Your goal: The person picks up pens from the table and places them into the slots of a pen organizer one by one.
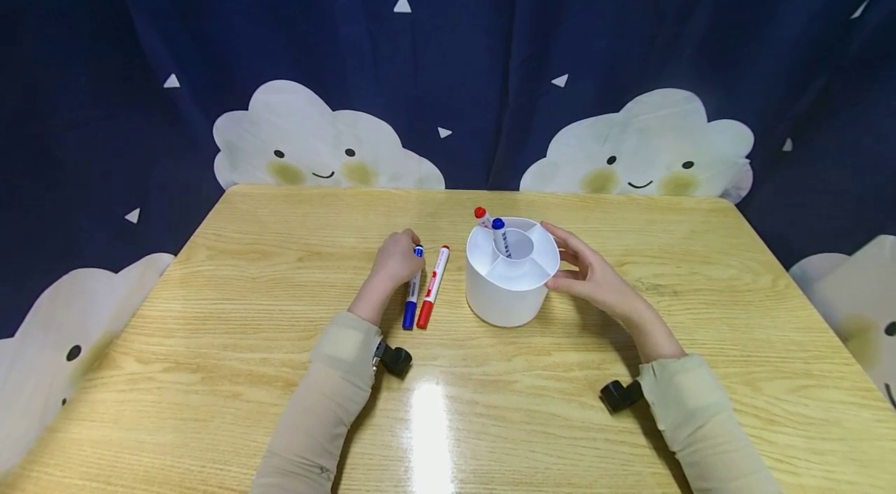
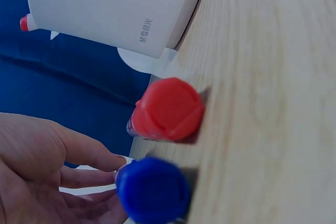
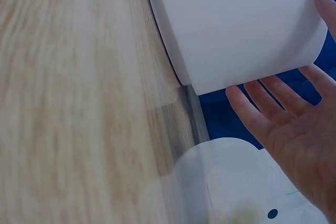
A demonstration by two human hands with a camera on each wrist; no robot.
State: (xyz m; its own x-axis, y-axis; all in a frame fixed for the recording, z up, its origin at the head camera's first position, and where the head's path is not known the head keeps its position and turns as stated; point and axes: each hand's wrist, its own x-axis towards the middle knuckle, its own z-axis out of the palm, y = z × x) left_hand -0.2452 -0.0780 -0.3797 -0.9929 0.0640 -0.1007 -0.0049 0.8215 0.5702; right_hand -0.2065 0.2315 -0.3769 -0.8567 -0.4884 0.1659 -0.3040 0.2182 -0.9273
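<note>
A blue marker [image 1: 413, 292] lies on the table with its cap toward me, and my left hand [image 1: 397, 258] pinches its far end. The blue cap [image 2: 153, 190] shows large in the left wrist view, with thumb and finger just behind it. Beside it lies a red marker [image 1: 433, 288], untouched. My right hand [image 1: 586, 273] rests on the right side of a white round pen holder [image 1: 505, 303], fingers spread and fairly straight against its wall [image 3: 236, 30]. In the holder stand a red-capped marker [image 1: 481, 215] and a blue-capped marker [image 1: 500, 236].
The holder has several compartments around a central round one. Everything stands on a light wooden table [image 1: 245, 284]. Behind it hangs a dark blue curtain [image 1: 476, 50] with smiling clouds and small white triangles. A small black wrist camera [image 1: 396, 361] sits by the left sleeve.
</note>
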